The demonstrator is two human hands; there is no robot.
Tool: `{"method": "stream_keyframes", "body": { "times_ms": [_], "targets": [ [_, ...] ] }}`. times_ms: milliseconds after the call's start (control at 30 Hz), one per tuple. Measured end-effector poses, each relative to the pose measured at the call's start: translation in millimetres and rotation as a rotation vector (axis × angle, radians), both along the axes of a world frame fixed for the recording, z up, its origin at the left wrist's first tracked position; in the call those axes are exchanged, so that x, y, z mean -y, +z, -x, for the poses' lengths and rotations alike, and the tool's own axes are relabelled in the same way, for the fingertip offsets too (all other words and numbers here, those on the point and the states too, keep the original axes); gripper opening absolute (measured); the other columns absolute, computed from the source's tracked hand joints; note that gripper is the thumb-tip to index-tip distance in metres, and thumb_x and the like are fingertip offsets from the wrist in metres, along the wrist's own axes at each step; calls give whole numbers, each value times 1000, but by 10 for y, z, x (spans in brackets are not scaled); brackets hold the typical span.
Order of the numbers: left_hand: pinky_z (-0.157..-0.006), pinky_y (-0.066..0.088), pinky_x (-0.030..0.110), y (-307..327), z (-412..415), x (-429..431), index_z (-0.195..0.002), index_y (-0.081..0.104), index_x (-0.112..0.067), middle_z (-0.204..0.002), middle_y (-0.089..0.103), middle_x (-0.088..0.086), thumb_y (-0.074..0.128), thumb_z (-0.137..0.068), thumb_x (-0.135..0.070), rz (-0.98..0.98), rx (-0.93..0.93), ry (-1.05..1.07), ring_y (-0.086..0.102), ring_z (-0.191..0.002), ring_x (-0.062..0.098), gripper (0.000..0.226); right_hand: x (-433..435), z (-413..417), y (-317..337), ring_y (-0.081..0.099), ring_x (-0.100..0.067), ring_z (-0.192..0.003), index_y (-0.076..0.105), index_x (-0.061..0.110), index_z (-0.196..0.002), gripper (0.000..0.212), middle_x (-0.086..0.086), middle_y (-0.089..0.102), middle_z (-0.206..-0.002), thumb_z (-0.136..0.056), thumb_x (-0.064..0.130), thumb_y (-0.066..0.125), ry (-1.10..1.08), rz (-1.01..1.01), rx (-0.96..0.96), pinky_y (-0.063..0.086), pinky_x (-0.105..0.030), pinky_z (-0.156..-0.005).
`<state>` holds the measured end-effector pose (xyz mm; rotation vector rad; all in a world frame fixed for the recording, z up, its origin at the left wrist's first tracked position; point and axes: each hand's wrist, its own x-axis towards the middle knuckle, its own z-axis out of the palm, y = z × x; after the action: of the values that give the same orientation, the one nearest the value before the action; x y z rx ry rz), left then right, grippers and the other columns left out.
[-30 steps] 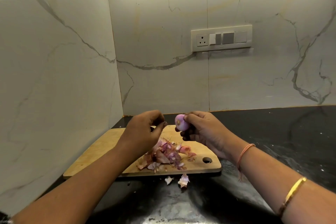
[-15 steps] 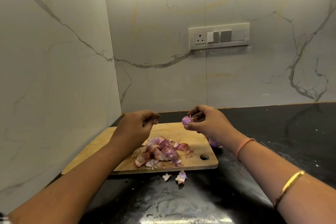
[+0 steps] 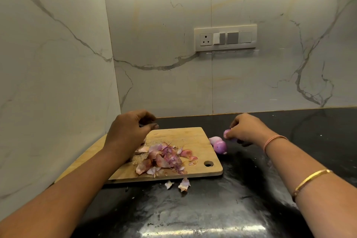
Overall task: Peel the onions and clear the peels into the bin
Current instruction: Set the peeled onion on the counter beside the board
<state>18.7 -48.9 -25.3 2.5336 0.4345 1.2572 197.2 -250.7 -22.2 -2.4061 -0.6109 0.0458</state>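
My right hand (image 3: 244, 128) holds a small peeled purple onion (image 3: 226, 133) low over the black counter, just right of the wooden cutting board (image 3: 179, 136). Two more peeled onions, one round (image 3: 220, 147) and one paler (image 3: 214, 139), lie on the counter beside it. My left hand (image 3: 128, 131) hovers over the board's far left with its fingers curled; whether it holds anything is hidden. A heap of pink and brown onion peels (image 3: 164, 157) sits on the board. Two loose peels (image 3: 183, 184) lie on the counter in front of the board.
Marble walls close in on the left and behind. A socket and switch panel (image 3: 225, 37) is on the back wall. The black counter (image 3: 309, 141) stretches to the right and toward me. No bin is in view.
My right hand has carried the peeled onion from above the board rightward and down to the counter beside the other onions. My left hand has stayed over the board's left part.
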Motion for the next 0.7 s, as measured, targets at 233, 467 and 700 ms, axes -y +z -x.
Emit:
{"method": "stream_keyframes", "body": {
  "times_ms": [233,467,700],
  "targets": [
    [-72,50,27,-11,-7,-11,-97,70,-19,-82,66,-6,61,-86,-21,42,-36,-2,62,-74,16,14,-45,-29,-28,59,-25,-85,63,5,-97,27,-12,64,-93,-85,29,66,-30,124,-111,51,-33,-79],
    [-70,48,25,-40,-41,-79,-106,66,-19,-84,67,-6,55,-91,-16,79,-74,9,62,-79,13,19,-79,-77,-65,56,-19,-75,60,10,-89,16,-6,62,-85,-89,27,57,-71,43,11,50,-33,-73],
    [-55,33,14,114,66,-132,-98,69,-18,-76,65,-3,73,-75,-24,132,95,75,53,-64,-2,24,-219,200,-49,59,-20,-80,63,11,-95,18,-4,62,-85,-91,25,53,32,-80,236,49,-31,-69]
  ]
}}
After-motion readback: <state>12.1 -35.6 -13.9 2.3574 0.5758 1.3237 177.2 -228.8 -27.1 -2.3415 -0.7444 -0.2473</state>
